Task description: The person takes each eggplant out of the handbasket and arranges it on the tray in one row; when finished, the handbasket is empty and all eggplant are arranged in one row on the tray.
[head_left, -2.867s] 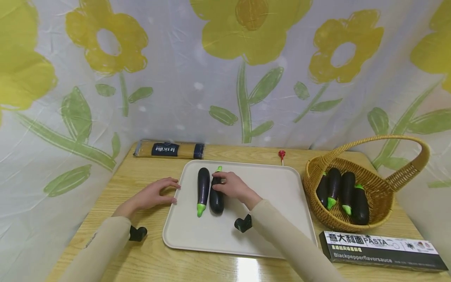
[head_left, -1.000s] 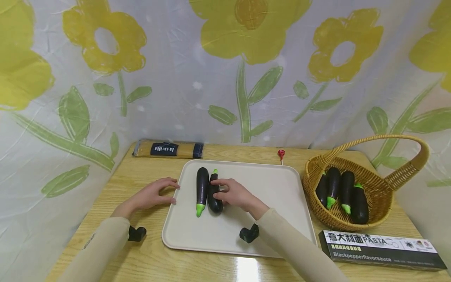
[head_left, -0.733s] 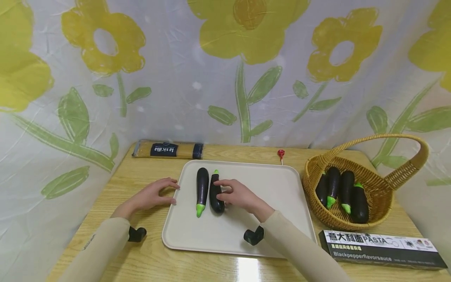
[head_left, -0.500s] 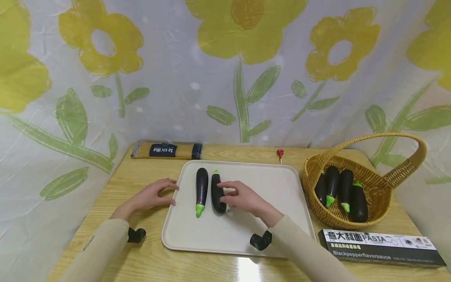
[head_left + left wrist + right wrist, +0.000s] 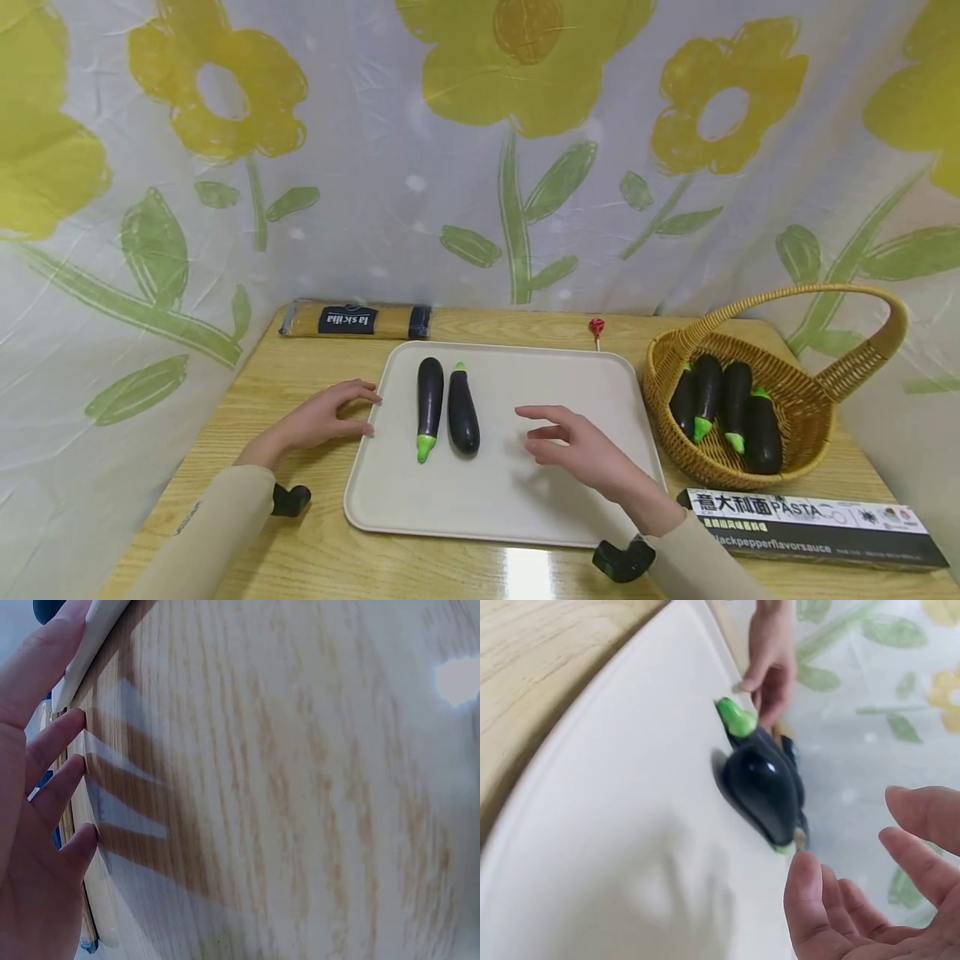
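Two dark purple eggplants lie side by side on the left half of the cream tray. The left eggplant has its green stem toward me; the right eggplant points its stem away. My right hand hovers over the tray to their right, fingers loosely bent, holding nothing. In the right wrist view, a gap separates the fingers from the nearer eggplant. My left hand rests by the tray's left rim, fingertips at the edge. The left wrist view shows its fingers spread beside the rim.
A wicker basket with several eggplants stands right of the tray. In front of it lies a black and white pasta box, partly behind my right forearm. A spaghetti pack and a red lollipop lie behind the tray.
My right hand has let go of the right eggplant and drawn back to the right. That eggplant has shifted and turned slightly on the tray. My left hand has stayed put.
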The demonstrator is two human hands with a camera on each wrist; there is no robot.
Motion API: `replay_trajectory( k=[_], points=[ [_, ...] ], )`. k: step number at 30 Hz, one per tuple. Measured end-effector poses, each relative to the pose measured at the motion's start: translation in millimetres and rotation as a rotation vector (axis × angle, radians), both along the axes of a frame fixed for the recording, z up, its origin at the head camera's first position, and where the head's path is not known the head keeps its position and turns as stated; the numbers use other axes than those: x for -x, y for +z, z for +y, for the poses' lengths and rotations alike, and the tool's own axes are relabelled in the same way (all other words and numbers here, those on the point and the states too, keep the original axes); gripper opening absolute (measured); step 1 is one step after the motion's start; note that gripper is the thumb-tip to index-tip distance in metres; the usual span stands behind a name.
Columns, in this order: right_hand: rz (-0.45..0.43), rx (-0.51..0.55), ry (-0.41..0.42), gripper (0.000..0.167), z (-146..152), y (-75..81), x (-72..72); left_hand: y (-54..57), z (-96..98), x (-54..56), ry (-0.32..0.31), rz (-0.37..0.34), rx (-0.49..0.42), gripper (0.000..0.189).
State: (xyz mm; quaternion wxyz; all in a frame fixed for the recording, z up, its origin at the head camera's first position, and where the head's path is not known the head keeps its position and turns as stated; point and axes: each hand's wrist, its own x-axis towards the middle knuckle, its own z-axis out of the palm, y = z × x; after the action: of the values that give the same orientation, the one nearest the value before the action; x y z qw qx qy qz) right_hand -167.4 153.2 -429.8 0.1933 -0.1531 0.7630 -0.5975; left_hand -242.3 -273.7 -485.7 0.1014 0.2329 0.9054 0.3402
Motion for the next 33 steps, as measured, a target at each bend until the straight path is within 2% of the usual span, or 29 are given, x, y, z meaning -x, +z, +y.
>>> replay_trajectory(
  k=[5,8,15,20,27,33],
  points=[
    [0.039,0.024,-0.041,0.047,25.1,4.4,-10.7,0.3,-0.1,0.0,-0.002,-0.006,0.000,0.045],
    [0.038,0.026,-0.092,0.047,40.5,12.0,-17.2,-0.2,-0.2,0.1,-0.003,-0.012,0.006,0.046],
    [0.116,-0.094,-0.248,0.050,78.1,35.5,-29.5,0.3,0.4,0.1,-0.004,-0.015,0.000,0.046],
    [0.139,-0.122,-0.345,0.055,108.5,46.4,-33.9,0.6,1.5,0.6,-0.004,-0.006,0.001,0.046],
    [0.204,-0.073,-0.426,0.053,154.5,49.8,-30.0,-0.6,2.8,1.4,-0.012,0.000,0.006,0.046],
    [0.216,0.040,-0.536,0.047,185.5,49.5,-8.4,-1.3,0.6,0.4,-0.030,0.037,-0.010,0.046]
  ],
)
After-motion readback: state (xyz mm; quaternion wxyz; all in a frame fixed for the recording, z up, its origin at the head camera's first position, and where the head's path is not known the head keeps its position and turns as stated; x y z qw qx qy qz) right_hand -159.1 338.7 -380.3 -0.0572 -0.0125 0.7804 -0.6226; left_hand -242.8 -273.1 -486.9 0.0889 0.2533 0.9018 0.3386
